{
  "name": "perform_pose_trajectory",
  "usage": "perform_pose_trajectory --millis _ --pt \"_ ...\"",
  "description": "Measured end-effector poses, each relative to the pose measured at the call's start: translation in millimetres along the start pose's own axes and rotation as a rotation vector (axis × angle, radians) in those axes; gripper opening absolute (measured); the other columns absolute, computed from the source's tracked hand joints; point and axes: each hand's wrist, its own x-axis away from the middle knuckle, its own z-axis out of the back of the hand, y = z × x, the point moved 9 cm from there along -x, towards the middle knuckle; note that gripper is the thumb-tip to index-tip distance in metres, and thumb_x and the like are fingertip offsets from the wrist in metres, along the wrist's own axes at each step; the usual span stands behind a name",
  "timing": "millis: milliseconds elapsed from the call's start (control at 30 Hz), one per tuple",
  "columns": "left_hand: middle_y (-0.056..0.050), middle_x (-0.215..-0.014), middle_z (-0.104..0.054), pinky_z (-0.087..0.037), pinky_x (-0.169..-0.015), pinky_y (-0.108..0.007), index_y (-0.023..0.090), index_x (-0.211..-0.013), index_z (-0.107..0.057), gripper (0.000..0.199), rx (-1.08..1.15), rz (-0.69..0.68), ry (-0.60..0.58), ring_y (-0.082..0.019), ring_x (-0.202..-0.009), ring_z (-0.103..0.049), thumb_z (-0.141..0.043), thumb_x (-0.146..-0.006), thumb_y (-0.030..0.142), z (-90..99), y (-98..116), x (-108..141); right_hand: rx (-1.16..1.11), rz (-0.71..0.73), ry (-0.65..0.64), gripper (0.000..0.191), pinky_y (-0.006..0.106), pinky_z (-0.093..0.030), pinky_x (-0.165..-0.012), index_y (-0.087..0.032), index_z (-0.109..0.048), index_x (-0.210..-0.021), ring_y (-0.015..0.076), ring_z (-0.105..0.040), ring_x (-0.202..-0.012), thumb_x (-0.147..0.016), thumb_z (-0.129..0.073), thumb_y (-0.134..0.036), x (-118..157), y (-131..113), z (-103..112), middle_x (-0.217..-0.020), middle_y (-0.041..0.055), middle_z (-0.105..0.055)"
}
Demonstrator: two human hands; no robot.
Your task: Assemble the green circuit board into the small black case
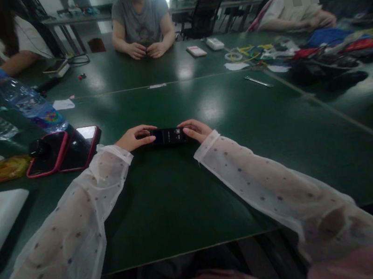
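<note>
A small black device with a screen [169,135] lies lengthwise between my two hands, low over the green table [167,199]. My left hand [135,137] grips its left end, thumb along the front and fingers behind. At the other end, my right hand [196,130] pinches it the same way, beside some pale markings that look like buttons. Its back is hidden from me, and its exact kind cannot be made out. Sheer white dotted sleeves cover both my forearms.
Left of my hands lie two red-edged phones [80,149], a yellow packet [2,168] and a white power bank [0,225]. Water bottles [30,103] stand behind them. A wrench [258,82] and tangled cables [250,51] lie to the right. Several people sit around the table.
</note>
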Motion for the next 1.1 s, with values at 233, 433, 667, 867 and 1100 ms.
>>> perform_pose_trajectory --millis 233,433,667,867,1100 --pt "-0.011 -0.132 -0.061 -0.04 -0.109 -0.05 0.022 -0.127 -0.06 0.06 -0.025 -0.043 0.009 -0.028 -0.124 -0.056 -0.068 -0.079 0.056 1.9 -2.1 -1.9 0.268 0.032 0.067 0.047 0.057 -0.045 -0.099 -0.029 -0.062 -0.116 0.0277 -0.058 -0.113 -0.088 -0.049 -0.065 5.4 -4.5 5.1 -0.117 0.0071 -0.064" --pt "-0.009 -0.136 -0.058 -0.04 -0.108 -0.053 0.026 -0.129 -0.059 0.058 -0.103 -0.041 0.021 -0.029 -0.125 -0.053 -0.063 -0.082 0.058 3.7 2.0 0.1 0.305 0.031 0.09 0.05 0.055 -0.045 -0.099 -0.03 -0.062 -0.116 0.0265 -0.057 -0.111 -0.089 -0.045 -0.068 4.7 -0.7 6.7 -0.114 0.007 -0.063" --pt "-0.01 -0.136 -0.058 -0.038 -0.109 -0.05 0.022 -0.13 -0.058 0.059 -0.068 -0.04 0.03 -0.029 -0.126 -0.053 -0.059 -0.084 0.06 3.9 0.2 -2.0 0.326 0.03 0.129 0.056 0.051 -0.046 -0.099 -0.027 -0.061 -0.118 0.026 -0.057 -0.11 -0.089 -0.042 -0.07 4.8 4.4 7.8 -0.112 0.0079 -0.062" --pt "-0.011 -0.129 -0.063 -0.04 -0.106 -0.048 0.018 -0.125 -0.06 0.061 -0.035 -0.049 0.056 -0.029 -0.119 -0.057 -0.059 -0.083 0.062 4.3 -1.5 -4.2 0.337 0.032 0.185 0.055 0.05 -0.045 -0.101 -0.027 -0.061 -0.119 0.0267 -0.057 -0.11 -0.088 -0.044 -0.069 4.2 10.5 10.5 -0.111 0.0087 -0.061" --pt "-0.011 -0.128 -0.063 -0.039 -0.106 -0.048 0.018 -0.125 -0.061 0.061 -0.038 -0.033 0.076 -0.028 -0.118 -0.057 -0.058 -0.083 0.063 6.1 -3.9 -4.6 0.354 0.008 0.164 0.052 0.052 -0.046 -0.1 -0.029 -0.059 -0.123 0.0275 -0.056 -0.114 -0.09 -0.043 -0.066 4.1 13.0 9.9 -0.116 0.0083 -0.06"
